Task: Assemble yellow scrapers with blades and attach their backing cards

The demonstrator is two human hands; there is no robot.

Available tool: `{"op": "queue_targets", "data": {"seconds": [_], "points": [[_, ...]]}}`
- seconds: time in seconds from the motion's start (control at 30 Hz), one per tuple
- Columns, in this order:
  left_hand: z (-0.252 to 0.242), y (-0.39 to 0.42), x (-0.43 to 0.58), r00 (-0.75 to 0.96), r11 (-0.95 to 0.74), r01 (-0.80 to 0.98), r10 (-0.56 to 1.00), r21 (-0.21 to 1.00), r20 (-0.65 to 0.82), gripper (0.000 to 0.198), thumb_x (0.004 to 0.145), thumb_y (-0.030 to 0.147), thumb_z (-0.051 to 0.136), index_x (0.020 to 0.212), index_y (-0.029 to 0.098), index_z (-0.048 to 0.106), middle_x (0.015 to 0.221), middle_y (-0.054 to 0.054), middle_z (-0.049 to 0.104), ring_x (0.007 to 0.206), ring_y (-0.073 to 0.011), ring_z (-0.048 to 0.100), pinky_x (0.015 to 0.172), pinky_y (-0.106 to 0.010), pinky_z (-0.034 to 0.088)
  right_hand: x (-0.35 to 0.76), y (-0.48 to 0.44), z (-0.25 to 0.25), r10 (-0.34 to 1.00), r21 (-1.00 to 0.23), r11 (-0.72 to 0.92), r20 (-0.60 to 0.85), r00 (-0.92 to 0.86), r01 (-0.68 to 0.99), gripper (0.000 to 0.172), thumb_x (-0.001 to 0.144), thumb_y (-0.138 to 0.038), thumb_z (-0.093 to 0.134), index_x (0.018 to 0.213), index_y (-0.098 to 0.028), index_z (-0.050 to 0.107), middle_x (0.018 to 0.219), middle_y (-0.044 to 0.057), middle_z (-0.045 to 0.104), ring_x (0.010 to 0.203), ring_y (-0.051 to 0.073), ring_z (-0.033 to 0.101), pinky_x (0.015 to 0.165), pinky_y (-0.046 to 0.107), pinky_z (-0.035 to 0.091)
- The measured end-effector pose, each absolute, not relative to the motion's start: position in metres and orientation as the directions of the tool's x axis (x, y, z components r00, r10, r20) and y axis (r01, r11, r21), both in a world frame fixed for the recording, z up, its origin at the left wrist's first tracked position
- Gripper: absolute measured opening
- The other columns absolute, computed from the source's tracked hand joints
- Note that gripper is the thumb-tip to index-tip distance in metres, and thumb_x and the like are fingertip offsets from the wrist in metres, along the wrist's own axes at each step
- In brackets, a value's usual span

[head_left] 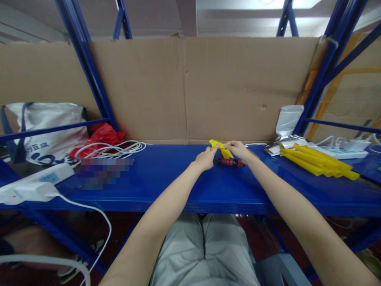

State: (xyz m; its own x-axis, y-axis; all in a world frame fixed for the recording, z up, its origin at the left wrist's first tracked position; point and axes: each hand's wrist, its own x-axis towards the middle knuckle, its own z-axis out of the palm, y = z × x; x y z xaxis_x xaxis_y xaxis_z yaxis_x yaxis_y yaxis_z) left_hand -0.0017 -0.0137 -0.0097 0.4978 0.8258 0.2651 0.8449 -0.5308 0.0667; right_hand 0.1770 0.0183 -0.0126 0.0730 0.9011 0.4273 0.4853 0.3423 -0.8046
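Note:
Both my hands meet over the blue shelf at the middle of the view. My left hand (206, 158) has its fingers closed on a small flat yellow piece with fin-like arms (226, 152), whose exact kind I cannot make out. On the other side, my right hand (236, 149) pinches the same piece near its middle. Whether something tiny sits between those right fingertips is too small to tell. Just below the piece, a red and black screwdriver-like tool (229, 162) lies on the shelf, its right end close under my right wrist.
Yellow tubes (318, 159) and silver foil bags (288, 123) lie at the right, near a white power strip (342, 151). Left are coiled white cable (119, 150), a red bag (104, 133), a cloth bag (53, 127) and another power strip (38, 182). Cardboard (184, 91) stands behind.

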Motion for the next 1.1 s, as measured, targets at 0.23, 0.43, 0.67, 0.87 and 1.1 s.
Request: {"op": "queue_targets", "data": {"seconds": [0.23, 0.43, 0.67, 0.87, 1.1], "points": [[-0.016, -0.009, -0.001, 0.524, -0.585, 0.803, 0.783, 0.112, 0.335, 0.073, 0.08, 0.002, 0.04, 0.146, 0.031, 0.023, 0.118, -0.012, 0.05, 0.098, -0.0247, 0.061, 0.085, -0.037, 0.045, 0.178, 0.018, -0.013, 0.878, -0.816, 0.374, 0.464, 0.114, 0.441, 0.015, 0.071, -0.029, 0.06, 0.062, -0.017, 0.057, 0.068, 0.002, 0.063, 0.068, 0.015, 0.055, 0.073, 0.031, 0.045], [-0.022, 0.007, -0.003, 0.525, -0.659, 0.679, 0.744, 0.324, 0.413, 0.078, 0.071, -0.005, 0.042, 0.141, 0.029, 0.035, 0.116, -0.006, 0.048, 0.104, -0.0186, 0.055, 0.093, -0.032, 0.043, 0.184, 0.019, -0.012, 0.86, -0.767, 0.43, 0.509, 0.041, 0.477, 0.02, 0.074, -0.035, 0.059, 0.067, -0.016, 0.061, 0.072, 0.004, 0.065, 0.069, 0.015, 0.057, 0.072, 0.03, 0.045], [-0.019, 0.011, -0.002, 0.339, -0.536, 0.518, 0.844, 0.666, 0.416, 0.082, 0.067, -0.005, 0.048, 0.142, 0.024, 0.032, 0.126, -0.011, 0.046, 0.104, -0.0191, 0.057, 0.086, -0.03, 0.049, 0.223, 0.018, -0.009, 0.834, -0.549, 0.15, 0.517, 0.193, 0.822, 0.028, 0.082, -0.016, 0.044, 0.095, -0.013, 0.069, 0.1, 0.014, 0.066, 0.094, 0.023, 0.059, 0.085, 0.038, 0.044], [-0.018, 0.006, 0.008, 0.309, -0.271, 0.305, 0.935, 0.913, 0.174, 0.09, 0.071, -0.004, 0.045, 0.147, 0.033, 0.012, 0.14, -0.016, 0.036, 0.061, -0.0077, 0.062, 0.044, -0.017, 0.045, 0.245, 0.005, -0.022, 0.896, -0.284, -0.276, 0.27, 0.352, 0.918, 0.043, 0.078, -0.01, 0.048, 0.114, -0.025, 0.066, 0.128, 0.014, 0.051, 0.124, 0.036, 0.039, 0.096, 0.055, 0.033], [-0.01, -0.006, 0.013, 0.317, -0.162, 0.181, 0.943, 0.97, 0.098, 0.092, 0.071, -0.006, 0.044, 0.147, 0.032, 0.009, 0.135, -0.014, 0.043, 0.053, -0.0036, 0.058, 0.038, -0.015, 0.04, 0.239, 0.007, -0.026, 0.93, -0.192, -0.236, 0.239, 0.279, 0.952, 0.039, 0.083, -0.021, 0.046, 0.118, -0.022, 0.064, 0.129, 0.016, 0.049, 0.123, 0.037, 0.038, 0.096, 0.058, 0.033]]}}
